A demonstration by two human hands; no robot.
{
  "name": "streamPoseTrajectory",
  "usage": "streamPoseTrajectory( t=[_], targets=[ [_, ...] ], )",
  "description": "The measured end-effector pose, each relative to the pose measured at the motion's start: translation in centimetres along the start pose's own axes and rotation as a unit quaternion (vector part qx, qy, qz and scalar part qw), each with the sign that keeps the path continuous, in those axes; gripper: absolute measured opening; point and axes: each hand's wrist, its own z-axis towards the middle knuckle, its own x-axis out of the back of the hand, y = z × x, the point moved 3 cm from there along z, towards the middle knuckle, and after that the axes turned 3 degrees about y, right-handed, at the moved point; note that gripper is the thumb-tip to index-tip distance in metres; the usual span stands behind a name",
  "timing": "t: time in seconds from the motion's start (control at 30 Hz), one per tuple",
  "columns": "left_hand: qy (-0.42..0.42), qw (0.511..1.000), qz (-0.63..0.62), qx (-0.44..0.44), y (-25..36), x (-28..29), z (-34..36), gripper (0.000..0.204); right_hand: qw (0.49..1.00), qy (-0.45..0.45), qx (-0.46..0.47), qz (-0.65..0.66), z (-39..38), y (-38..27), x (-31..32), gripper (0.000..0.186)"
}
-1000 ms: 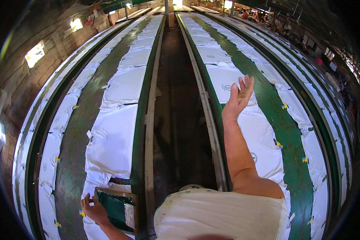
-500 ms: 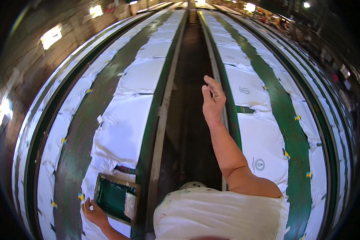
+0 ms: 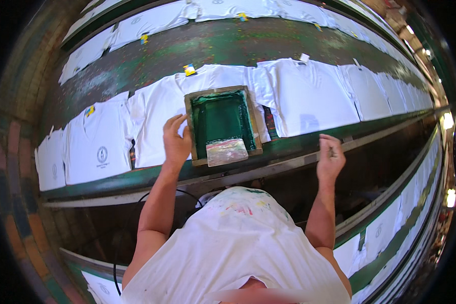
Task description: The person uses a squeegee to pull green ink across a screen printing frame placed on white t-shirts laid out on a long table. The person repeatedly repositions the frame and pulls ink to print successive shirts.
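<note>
Wood-framed printing screen (image 3: 219,117), its mesh dark green, sits over a white T-shirt (image 3: 157,119) near the close edge of a green table (image 3: 213,43), hiding part of the garment. A finished shirt (image 3: 83,149) to the left bears a round dark emblem (image 3: 102,154) above small lettering; a yellow-and-blue label (image 3: 189,70) marks the collar behind the screen. The left hand (image 3: 177,141) reaches to the frame's left rail, fingers bent, thumb apart; contact cannot be confirmed. The right hand (image 3: 332,158) hangs empty beyond the table's edge, fingers loosely curled. A pale squeegee (image 3: 227,153) overlaps the near rail, and a black cable (image 3: 188,192) loops below.
</note>
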Motion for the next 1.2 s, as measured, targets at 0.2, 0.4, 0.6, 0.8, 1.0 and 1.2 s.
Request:
streamPoseTrajectory(
  t=[0.2, 0.4, 0.6, 0.8, 1.0, 1.2],
  targets=[
    [0.004, 0.985, -0.061, 0.160, -1.2, -3.0, -3.7, 0.047, 0.980, -0.194, 0.042, -0.032, -2.2, -1.9, -9.2, 0.030],
    [0.005, 0.985, -0.039, 0.168, -1.2, -3.6, -4.4, 0.049, 0.951, -0.306, 0.030, -0.039, -3.3, -2.0, -14.4, 0.052],
    [0.001, 0.989, -0.053, 0.137, -0.6, -3.9, -4.8, 0.049, 0.942, -0.314, -0.111, 0.045, -4.1, 0.7, -17.5, 0.067],
    [0.030, 0.996, -0.059, 0.060, 0.4, -2.7, -6.0, 0.041, 0.908, -0.336, -0.235, 0.083, -4.4, 4.2, -19.5, 0.064],
    [0.031, 0.983, -0.120, 0.138, 2.0, -3.7, -5.3, 0.040, 0.904, -0.320, -0.208, 0.191, -2.7, 5.1, -17.6, 0.059],
    [0.038, 0.969, -0.182, 0.162, 11.0, -12.8, -4.2, 0.033, 0.912, -0.209, -0.222, 0.275, 3.2, 9.5, -9.8, 0.058]
  ],
)
